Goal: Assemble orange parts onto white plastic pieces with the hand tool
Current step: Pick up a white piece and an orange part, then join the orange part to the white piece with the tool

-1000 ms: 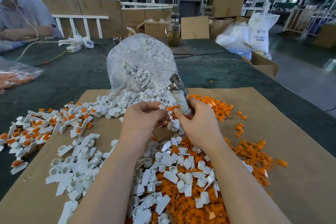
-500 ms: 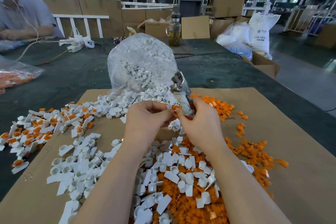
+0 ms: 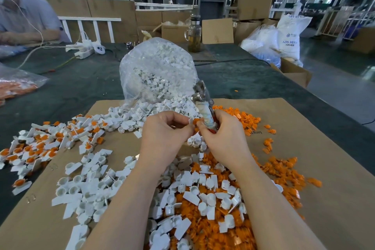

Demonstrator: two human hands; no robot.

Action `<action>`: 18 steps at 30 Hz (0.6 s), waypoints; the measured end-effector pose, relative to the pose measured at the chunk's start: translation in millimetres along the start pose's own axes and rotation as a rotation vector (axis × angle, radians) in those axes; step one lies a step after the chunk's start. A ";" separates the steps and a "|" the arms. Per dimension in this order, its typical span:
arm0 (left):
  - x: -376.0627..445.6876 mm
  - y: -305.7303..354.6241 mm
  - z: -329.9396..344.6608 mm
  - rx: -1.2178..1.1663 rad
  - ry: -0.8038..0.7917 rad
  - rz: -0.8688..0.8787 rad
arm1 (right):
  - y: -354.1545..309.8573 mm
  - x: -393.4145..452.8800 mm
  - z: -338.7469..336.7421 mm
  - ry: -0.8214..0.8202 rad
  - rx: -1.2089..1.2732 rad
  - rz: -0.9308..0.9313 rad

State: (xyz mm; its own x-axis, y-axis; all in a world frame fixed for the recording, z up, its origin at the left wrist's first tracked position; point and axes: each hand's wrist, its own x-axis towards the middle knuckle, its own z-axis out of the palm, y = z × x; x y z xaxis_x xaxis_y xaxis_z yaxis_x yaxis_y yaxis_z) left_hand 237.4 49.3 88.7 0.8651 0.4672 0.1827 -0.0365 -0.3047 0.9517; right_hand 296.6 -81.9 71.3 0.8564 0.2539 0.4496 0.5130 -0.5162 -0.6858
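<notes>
My left hand (image 3: 165, 135) pinches a small white plastic piece (image 3: 190, 122) with an orange part (image 3: 196, 121) at its tip. My right hand (image 3: 223, 138) grips a metal hand tool (image 3: 204, 105) with a tape-wrapped handle, its head pointing up and away, while its fingertips meet the orange part. Both hands hover over the cardboard sheet (image 3: 324, 168). Loose white pieces (image 3: 89, 184) and loose orange parts (image 3: 284, 170) lie scattered below my arms. Assembled white-and-orange pieces (image 3: 38, 148) are heaped at the left.
A clear bag of white pieces (image 3: 158, 71) stands just behind my hands. A bag of orange parts (image 3: 14, 87) lies at the far left. Another person (image 3: 22, 20) sits at the back left beside a power strip (image 3: 85, 51). A glass jar (image 3: 194, 36) and boxes stand behind.
My hands have stayed together at the same spot. The white piece and orange part now show between my fingertips, and the tool has tilted slightly.
</notes>
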 end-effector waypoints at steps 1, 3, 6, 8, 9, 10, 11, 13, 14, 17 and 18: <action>0.2 -0.3 -0.1 0.001 0.002 0.002 | -0.3 0.0 0.2 -0.001 -0.004 -0.001; 0.8 -0.9 0.8 0.001 0.011 -0.001 | -0.5 -0.3 0.6 -0.005 0.002 0.003; 1.6 -1.9 3.6 0.022 0.029 -0.009 | -0.6 -0.2 0.8 -0.016 0.011 -0.006; 2.2 -2.4 4.7 0.041 0.036 -0.014 | -0.9 -0.3 0.5 -0.021 0.024 -0.016; 2.4 -2.7 4.8 0.043 0.039 -0.017 | -1.2 -0.4 0.4 -0.024 0.027 -0.019; 2.4 -3.0 4.6 0.040 0.042 -0.019 | -1.5 -0.5 0.2 -0.028 0.026 -0.023; 2.6 -3.1 4.5 0.040 0.044 -0.021 | -1.8 -0.5 0.1 -0.032 0.024 -0.024; 2.3 -3.1 4.4 0.056 0.050 -0.010 | -1.9 -0.6 -0.2 -0.040 0.027 -0.022; 2.3 -3.1 4.3 0.068 0.054 0.001 | -1.9 -0.6 -0.3 -0.045 0.029 -0.018; 2.4 -3.9 3.8 0.092 0.055 0.023 | -1.4 -0.8 -0.2 -0.050 0.030 -0.005; 2.3 -4.1 3.8 0.101 0.052 0.030 | -1.2 -0.7 -0.3 -0.051 0.030 -0.001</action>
State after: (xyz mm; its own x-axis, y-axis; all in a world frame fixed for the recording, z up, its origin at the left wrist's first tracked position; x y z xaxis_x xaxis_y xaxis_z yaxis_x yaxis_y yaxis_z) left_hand 241.4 48.5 84.2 0.8371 0.4982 0.2261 -0.0095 -0.4000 0.9165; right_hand 295.3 -81.8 71.9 0.8574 0.2961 0.4211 0.5147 -0.4911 -0.7027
